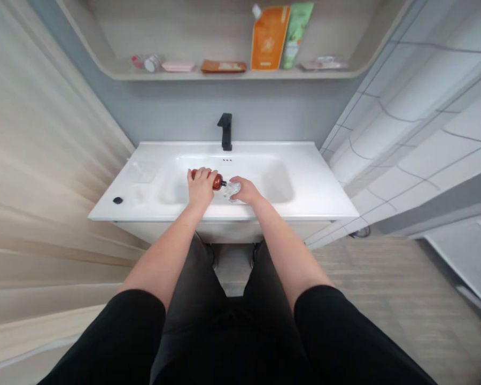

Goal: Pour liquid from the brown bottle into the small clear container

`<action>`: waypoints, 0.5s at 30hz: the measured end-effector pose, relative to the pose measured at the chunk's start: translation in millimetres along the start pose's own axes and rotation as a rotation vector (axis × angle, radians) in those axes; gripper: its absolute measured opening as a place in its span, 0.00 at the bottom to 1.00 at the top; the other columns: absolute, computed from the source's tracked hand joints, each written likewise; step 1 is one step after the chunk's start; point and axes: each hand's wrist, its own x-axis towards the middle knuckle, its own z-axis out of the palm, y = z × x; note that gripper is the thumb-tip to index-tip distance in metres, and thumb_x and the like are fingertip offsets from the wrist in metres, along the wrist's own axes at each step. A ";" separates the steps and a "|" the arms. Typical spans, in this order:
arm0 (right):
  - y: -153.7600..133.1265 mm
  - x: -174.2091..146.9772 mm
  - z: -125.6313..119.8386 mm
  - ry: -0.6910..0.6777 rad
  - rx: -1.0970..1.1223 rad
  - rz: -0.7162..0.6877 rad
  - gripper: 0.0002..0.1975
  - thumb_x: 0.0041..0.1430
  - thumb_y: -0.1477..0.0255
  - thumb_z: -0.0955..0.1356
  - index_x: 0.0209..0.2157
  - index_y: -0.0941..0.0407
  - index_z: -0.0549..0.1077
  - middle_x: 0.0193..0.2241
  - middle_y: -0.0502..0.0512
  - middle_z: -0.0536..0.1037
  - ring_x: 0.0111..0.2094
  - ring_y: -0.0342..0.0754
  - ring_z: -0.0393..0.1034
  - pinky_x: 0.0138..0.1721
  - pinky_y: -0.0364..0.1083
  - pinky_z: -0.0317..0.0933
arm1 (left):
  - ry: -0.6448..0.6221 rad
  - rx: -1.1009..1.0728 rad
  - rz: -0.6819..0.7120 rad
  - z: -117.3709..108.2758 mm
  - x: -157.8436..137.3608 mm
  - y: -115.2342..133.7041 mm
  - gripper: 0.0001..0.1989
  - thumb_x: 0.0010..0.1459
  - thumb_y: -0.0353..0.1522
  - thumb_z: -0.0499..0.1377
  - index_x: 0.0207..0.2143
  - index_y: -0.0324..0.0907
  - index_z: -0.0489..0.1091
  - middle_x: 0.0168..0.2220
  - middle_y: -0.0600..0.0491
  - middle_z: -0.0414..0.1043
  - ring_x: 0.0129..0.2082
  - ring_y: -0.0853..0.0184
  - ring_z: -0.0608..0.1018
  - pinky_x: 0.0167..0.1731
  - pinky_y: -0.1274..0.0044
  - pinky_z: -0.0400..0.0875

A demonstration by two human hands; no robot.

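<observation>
Over the white sink basin [278,182], my left hand [201,187] is wrapped round a reddish-brown bottle [217,182]. The bottle lies tilted nearly flat, its dark neck pointing right. My right hand [244,191] grips a clear, shiny piece [232,189] that looks like a small transparent cup or crumpled plastic; its exact kind is hard to make out. The bottle's neck is close to or touching the clear piece. Whether liquid flows between them is too small to tell.
A black faucet [226,131] stands behind the basin. A small black cap [117,200] and a faint clear, flat item [141,172] lie on the left counter. Above, a shelf [176,76] holds an orange pouch [269,38], a green tube [296,35] and small packets.
</observation>
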 end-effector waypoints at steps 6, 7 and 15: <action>1.3 -0.3 0.2 0.007 0.017 -0.009 0.37 0.38 0.76 0.82 0.55 0.51 0.81 0.51 0.52 0.86 0.53 0.59 0.81 0.62 0.57 0.72 | 0.006 -0.007 0.008 0.8 0.1 -0.9 0.30 0.69 0.26 0.52 0.68 0.54 0.74 0.68 0.43 0.76 0.74 0.48 0.68 0.79 0.43 0.44; 1.2 -0.2 0.1 0.004 0.017 -0.011 0.37 0.38 0.76 0.82 0.55 0.51 0.81 0.51 0.52 0.86 0.53 0.60 0.81 0.62 0.57 0.72 | 0.009 -0.013 0.013 1.1 0.0 -1.3 0.30 0.69 0.26 0.52 0.68 0.54 0.74 0.67 0.42 0.76 0.74 0.47 0.68 0.79 0.42 0.44; -1.5 -1.4 -1.6 -0.001 0.010 -0.012 0.37 0.38 0.76 0.82 0.55 0.51 0.81 0.52 0.53 0.86 0.55 0.60 0.81 0.63 0.57 0.71 | 0.005 -0.033 0.004 -0.5 -0.3 0.4 0.30 0.68 0.25 0.52 0.68 0.54 0.74 0.68 0.42 0.75 0.75 0.47 0.67 0.79 0.42 0.43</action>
